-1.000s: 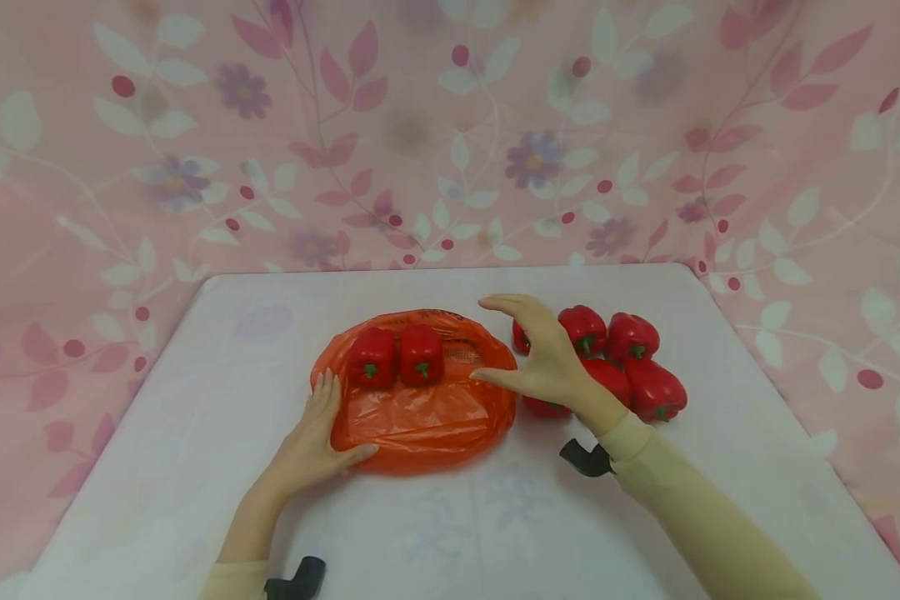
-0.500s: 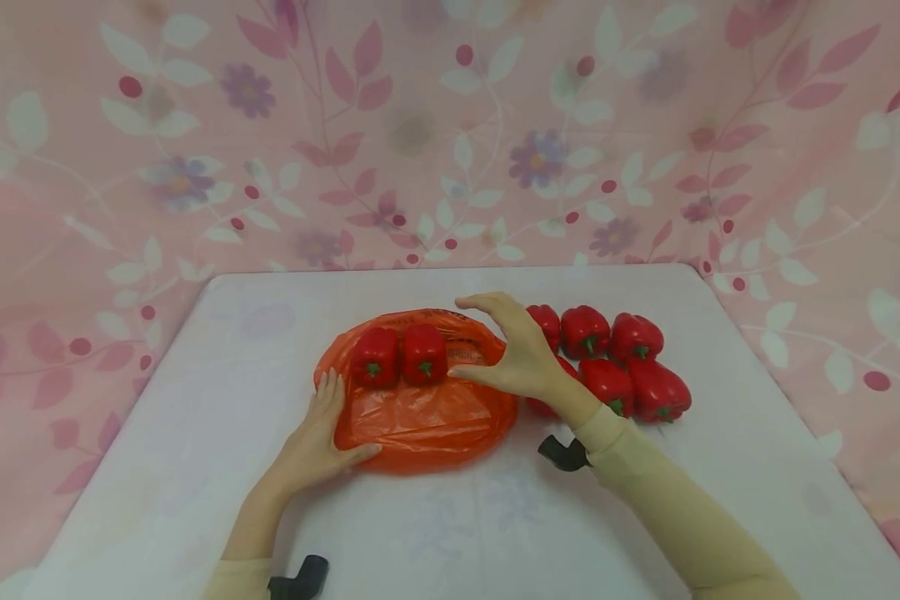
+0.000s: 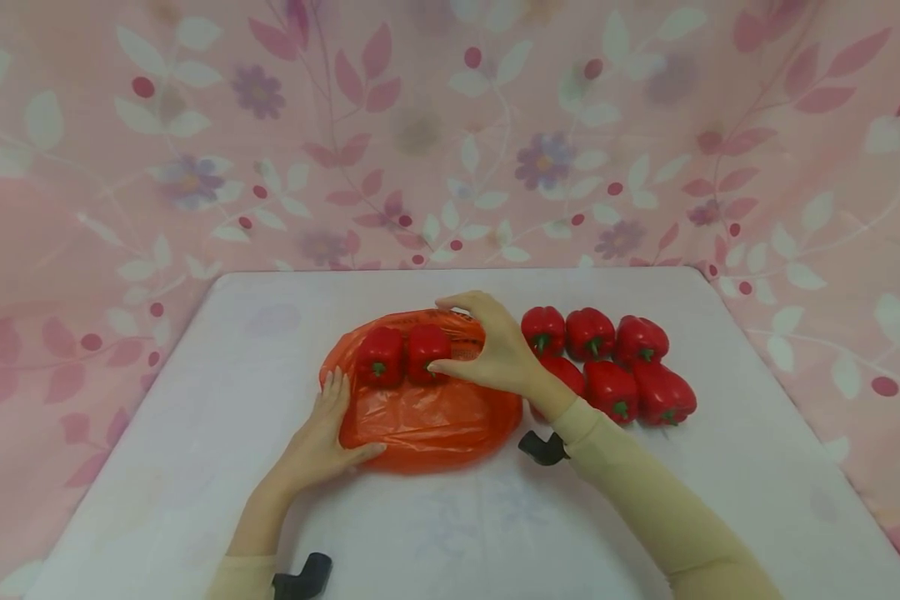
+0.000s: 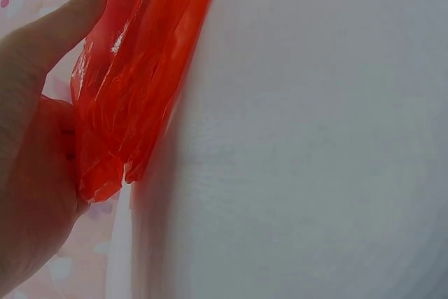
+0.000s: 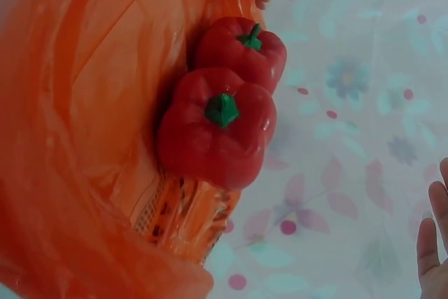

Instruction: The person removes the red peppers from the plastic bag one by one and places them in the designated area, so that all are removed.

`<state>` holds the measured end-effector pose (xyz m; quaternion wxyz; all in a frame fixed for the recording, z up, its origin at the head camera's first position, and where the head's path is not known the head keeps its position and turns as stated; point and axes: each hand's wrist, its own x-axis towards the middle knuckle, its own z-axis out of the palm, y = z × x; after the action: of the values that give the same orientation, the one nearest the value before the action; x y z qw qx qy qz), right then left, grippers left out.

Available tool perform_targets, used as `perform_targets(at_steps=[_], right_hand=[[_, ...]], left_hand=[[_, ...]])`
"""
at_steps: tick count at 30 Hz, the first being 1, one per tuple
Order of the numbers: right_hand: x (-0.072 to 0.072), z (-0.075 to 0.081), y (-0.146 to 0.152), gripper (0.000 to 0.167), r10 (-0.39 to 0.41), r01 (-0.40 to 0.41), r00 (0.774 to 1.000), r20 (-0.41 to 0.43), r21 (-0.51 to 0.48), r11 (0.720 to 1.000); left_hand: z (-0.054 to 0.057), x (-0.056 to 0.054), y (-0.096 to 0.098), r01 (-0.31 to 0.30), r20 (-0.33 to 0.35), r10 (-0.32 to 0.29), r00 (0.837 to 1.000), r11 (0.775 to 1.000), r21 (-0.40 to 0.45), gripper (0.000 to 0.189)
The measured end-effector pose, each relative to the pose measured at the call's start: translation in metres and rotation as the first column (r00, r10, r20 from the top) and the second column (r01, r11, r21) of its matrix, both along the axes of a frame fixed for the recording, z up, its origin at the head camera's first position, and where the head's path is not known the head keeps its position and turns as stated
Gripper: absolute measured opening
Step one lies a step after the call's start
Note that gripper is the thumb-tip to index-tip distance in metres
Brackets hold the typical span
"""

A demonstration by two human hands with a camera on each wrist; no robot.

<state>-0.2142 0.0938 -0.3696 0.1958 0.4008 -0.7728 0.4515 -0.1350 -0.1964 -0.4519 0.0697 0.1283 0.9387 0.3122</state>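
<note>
In the head view, two red bell peppers lie side by side in the opened orange plastic bag (image 3: 427,417), the left pepper (image 3: 380,357) and the right pepper (image 3: 429,350). My left hand (image 3: 317,442) rests against the bag's left side, fingers straight along the edge and thumb at the near rim. From the left wrist, the red-orange plastic (image 4: 140,75) shows beside that hand's thumb and palm. My right hand (image 3: 498,346) curves over the bag's right part, holding nothing, its thumb tip overlapping the right pepper. Green stems (image 5: 222,110) face the right wrist camera.
Several more red bell peppers (image 3: 611,387) lie grouped on the white table (image 3: 450,542) to the right of the bag. A pink floral cloth (image 3: 450,142) hangs behind and around the table. Black wrist mounts (image 3: 543,448) sit on both forearms.
My right hand has moved left from beside the loose peppers to over the bag, near the right pepper inside. More of the loose peppers show. My left hand has stayed at the bag's edge.
</note>
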Motion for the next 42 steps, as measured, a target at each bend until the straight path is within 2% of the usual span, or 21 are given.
perform_targets(at_steps=[4, 11, 20, 28, 36, 42], right_hand=[[-0.002, -0.002, -0.006, 0.071, 0.010, -0.010, 1.000, 0.028, -0.012, 1.000], [-0.003, -0.002, -0.014, 0.069, -0.003, 0.002, 0.992, 0.128, 0.009, 1.000], [-0.011, -0.008, -0.025, 0.068, -0.008, 0.006, 0.994, 0.111, 0.017, 1.000], [-0.021, -0.018, -0.036, 0.067, -0.048, 0.039, 0.987, 0.154, 0.063, 0.997], [-0.028, -0.029, -0.040, 0.068, -0.105, 0.080, 0.966, 0.236, 0.116, 0.990], [-0.034, -0.041, -0.042, 0.076, -0.197, 0.122, 0.929, 0.313, 0.244, 0.962]], left_hand=[[0.001, 0.000, 0.001, -0.003, 0.005, 0.003, 1.000, 1.000, 0.000, 0.119], [0.001, 0.001, 0.001, -0.011, 0.013, 0.011, 1.000, 1.000, 0.006, 0.119], [0.001, 0.001, 0.001, -0.004, 0.005, 0.004, 1.000, 1.000, 0.016, 0.119], [0.002, 0.002, 0.000, -0.005, 0.002, 0.005, 1.000, 1.000, 0.019, 0.118], [0.001, 0.003, 0.001, 0.000, -0.010, 0.000, 1.000, 1.000, 0.014, 0.118], [0.000, 0.003, 0.001, -0.002, -0.014, 0.002, 1.000, 1.000, 0.009, 0.118]])
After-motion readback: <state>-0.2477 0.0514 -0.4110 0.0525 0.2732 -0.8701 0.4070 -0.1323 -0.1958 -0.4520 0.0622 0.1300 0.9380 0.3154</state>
